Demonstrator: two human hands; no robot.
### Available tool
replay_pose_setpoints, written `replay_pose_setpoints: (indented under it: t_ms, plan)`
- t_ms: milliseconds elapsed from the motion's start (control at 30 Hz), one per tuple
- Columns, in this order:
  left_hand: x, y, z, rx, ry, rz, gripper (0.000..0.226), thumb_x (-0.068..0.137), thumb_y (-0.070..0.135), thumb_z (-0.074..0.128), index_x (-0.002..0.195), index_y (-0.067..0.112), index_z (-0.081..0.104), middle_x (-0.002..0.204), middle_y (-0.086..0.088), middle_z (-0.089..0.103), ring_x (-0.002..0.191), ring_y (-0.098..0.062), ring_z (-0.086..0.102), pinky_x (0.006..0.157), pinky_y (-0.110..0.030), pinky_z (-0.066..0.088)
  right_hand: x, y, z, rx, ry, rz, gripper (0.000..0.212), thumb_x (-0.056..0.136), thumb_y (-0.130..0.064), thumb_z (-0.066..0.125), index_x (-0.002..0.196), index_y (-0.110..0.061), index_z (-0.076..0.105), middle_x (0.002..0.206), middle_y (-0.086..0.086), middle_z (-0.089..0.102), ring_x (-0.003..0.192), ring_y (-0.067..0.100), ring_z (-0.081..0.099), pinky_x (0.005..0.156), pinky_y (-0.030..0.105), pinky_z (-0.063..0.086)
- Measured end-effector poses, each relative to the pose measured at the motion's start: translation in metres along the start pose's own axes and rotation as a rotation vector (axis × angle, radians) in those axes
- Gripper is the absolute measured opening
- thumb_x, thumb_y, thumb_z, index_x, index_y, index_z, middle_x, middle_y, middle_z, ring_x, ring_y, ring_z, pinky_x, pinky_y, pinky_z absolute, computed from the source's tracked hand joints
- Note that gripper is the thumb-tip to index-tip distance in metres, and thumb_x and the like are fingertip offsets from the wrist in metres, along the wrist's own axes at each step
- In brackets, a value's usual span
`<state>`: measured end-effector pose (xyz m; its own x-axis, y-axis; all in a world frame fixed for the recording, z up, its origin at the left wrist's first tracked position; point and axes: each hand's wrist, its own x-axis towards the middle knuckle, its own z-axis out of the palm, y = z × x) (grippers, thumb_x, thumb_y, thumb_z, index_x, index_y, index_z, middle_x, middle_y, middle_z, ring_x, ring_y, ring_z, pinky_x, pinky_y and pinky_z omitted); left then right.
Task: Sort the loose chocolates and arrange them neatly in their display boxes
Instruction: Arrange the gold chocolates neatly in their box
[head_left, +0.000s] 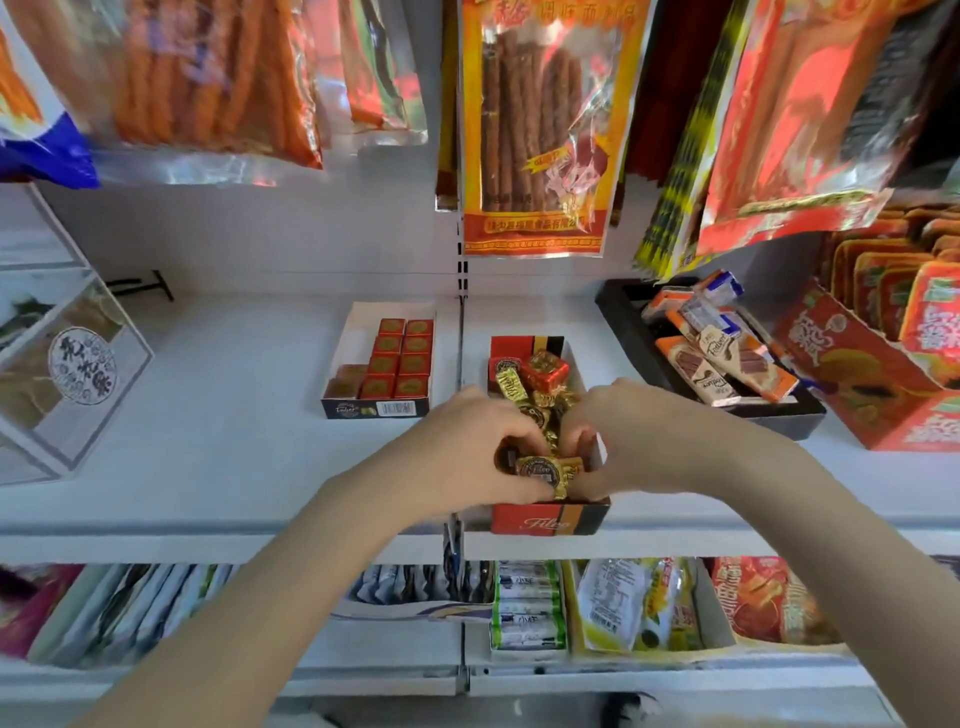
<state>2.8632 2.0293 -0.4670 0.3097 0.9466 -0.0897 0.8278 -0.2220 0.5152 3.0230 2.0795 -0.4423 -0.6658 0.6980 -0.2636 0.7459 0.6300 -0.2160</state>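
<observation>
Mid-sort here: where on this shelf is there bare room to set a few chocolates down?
Bare shelf lies between the clear case and the red-square box, reaching the front edge. A narrow strip separates that box from the mixed box, where both hands work. Right is crowded: black tray, red carton.

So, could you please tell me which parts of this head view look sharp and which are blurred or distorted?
In the head view, the gold-wrapped chocolates and both hands, left hand and right hand, look fairly sharp; the hanging snack bags at upper left are motion-blurred; glare streaks their plastic, and the wide lens bows the shelf edge.
</observation>
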Motion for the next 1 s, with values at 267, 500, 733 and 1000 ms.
replay_pose_setpoints:
  t_ms: [267,500,733,1000]
  plan:
    - [-0.007,-0.006,-0.002,0.168,0.107,0.006,0.045,0.083,0.047,0.055,0.123,0.026,0.053,0.113,0.006,0.056,0.106,-0.009,0.046,0.091,-0.024,0.038,-0.004,0.019,0.001,0.507,0.153,0.021,0.011,0.079,-0.026,0.059,0.088,-0.021,0.065,0.071,-0.004,0.067,0.067,0.014,0.058,0.067,0.026,0.047]
    - [-0.005,-0.005,-0.002,0.202,0.159,0.062,0.046,0.086,0.042,0.053,0.128,0.025,0.048,0.124,0.008,0.054,0.111,-0.006,0.042,0.088,-0.018,0.030,-0.010,0.025,0.002,0.535,0.113,-0.106,0.010,0.082,-0.019,0.064,0.086,-0.028,0.063,0.078,0.000,0.071,0.060,-0.005,0.055,0.060,0.004,0.039]
    - [-0.003,-0.011,0.001,0.256,0.239,0.058,0.042,0.081,0.045,0.059,0.117,0.026,0.055,0.114,0.011,0.057,0.102,-0.006,0.034,0.085,-0.022,0.029,-0.009,0.010,0.006,0.171,0.071,-0.180,0.021,0.081,-0.035,0.064,0.098,-0.027,0.071,0.080,-0.015,0.066,0.067,0.000,0.050,0.063,0.007,0.037]
    - [-0.002,-0.016,0.002,0.207,0.245,0.010,0.039,0.081,0.042,0.061,0.115,0.026,0.054,0.111,0.011,0.056,0.100,-0.005,0.037,0.082,-0.020,0.031,-0.001,0.004,0.006,0.128,0.042,-0.079,0.032,0.071,-0.042,0.072,0.093,-0.021,0.063,0.090,0.001,0.066,0.084,0.017,0.057,0.078,0.034,0.049]
